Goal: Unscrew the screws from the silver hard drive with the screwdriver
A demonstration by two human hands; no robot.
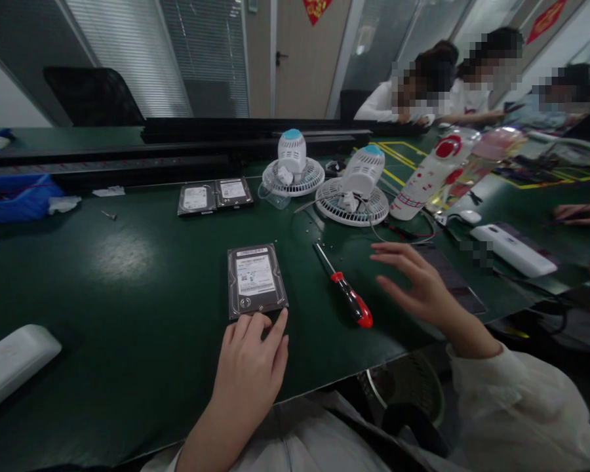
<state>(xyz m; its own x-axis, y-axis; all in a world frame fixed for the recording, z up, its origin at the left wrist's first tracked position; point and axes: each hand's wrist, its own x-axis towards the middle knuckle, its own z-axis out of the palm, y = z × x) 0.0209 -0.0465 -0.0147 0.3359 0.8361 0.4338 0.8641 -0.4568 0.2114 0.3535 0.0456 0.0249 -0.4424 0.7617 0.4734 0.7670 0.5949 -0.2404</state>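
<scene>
Behind everything, window blinds (122, 52), a pale door (309, 78) and a black chair (93, 95), all beyond the far edge of a dark green bench (113, 308). Across the far part of the bench, black rails (255, 128); past them on the right, seated people, one with a white sleeve (381, 105). Close to the middle of the near edge, flat and label up, a hard drive (255, 278). At its near side, fingertips of the left hand (248, 367), index stretched to the drive's near right corner; impossible to tell from above whether pinched on the casing or merely laid against it. Right of the drive, a red-and-black screwdriver (351, 298), handle toward the near edge, tip toward the far edge. Just right of that handle, above the bench, the right hand (417, 288), fingers and thumb apart, holding nothing. Farther back toward the far edge, side by side, two more drives (196, 198), then two white fans (294, 164) face down, with a white bottle (417, 187) beside the nearer one. Toward the far left, a blue bin (14, 211).
</scene>
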